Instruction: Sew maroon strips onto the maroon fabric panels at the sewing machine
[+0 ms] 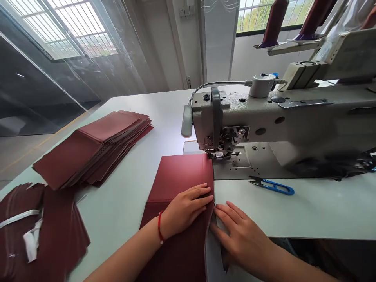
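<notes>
A maroon leather-like panel with a crosswise seam lies on the table, its far right corner at the presser foot of a grey sewing machine. My left hand, with a red cord bracelet at the wrist, rests flat and open on the panel near its right edge. Beside that edge is my right hand, palm down, fingers stretched out and tips touching the edge. Its thumb reaches toward the slightly raised border. A narrow dark piece shows partly under the right hand; the rest of it is hidden.
Blue-handled thread snips lie right of the panel, by the machine bed. To the left stands a stack of maroon panels. Nearer are more dark maroon pieces with a white strip. Maroon thread cones stand behind the machine.
</notes>
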The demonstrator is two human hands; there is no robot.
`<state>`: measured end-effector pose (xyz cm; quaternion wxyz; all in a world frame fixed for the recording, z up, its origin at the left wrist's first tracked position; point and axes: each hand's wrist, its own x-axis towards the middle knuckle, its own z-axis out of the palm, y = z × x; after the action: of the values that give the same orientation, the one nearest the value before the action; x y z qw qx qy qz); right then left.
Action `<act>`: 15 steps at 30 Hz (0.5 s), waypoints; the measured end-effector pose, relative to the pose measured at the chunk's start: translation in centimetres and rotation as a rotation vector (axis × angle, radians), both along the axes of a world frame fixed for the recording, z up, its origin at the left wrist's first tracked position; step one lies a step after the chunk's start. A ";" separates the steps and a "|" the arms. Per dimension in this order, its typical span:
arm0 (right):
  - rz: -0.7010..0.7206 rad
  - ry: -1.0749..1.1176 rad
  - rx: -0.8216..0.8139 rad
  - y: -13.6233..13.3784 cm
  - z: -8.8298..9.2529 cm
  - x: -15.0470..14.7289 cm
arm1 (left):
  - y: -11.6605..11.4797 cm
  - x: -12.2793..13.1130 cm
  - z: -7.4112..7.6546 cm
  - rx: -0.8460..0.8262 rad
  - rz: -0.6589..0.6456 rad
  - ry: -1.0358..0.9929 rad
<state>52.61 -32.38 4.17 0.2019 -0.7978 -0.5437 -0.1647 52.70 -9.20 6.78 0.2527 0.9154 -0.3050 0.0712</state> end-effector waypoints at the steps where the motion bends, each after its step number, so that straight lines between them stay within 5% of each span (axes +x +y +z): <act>1: -0.043 -0.001 0.047 0.4 -0.2 -0.6 | 0.0 -0.1 0.1 0.003 -0.008 -0.004; 5: -0.157 0.055 0.193 1.3 -0.7 -2.0 | 0.0 -0.6 0.2 0.026 -0.010 -0.051; 15: -0.143 0.066 0.277 1.2 -1.8 -2.5 | -0.4 -1.0 -1.1 0.069 -0.016 -0.201</act>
<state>50.07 -31.15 2.35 0.3156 -0.8039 -0.4507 -0.2259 51.72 -9.58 5.67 0.1896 0.9095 -0.3382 0.1500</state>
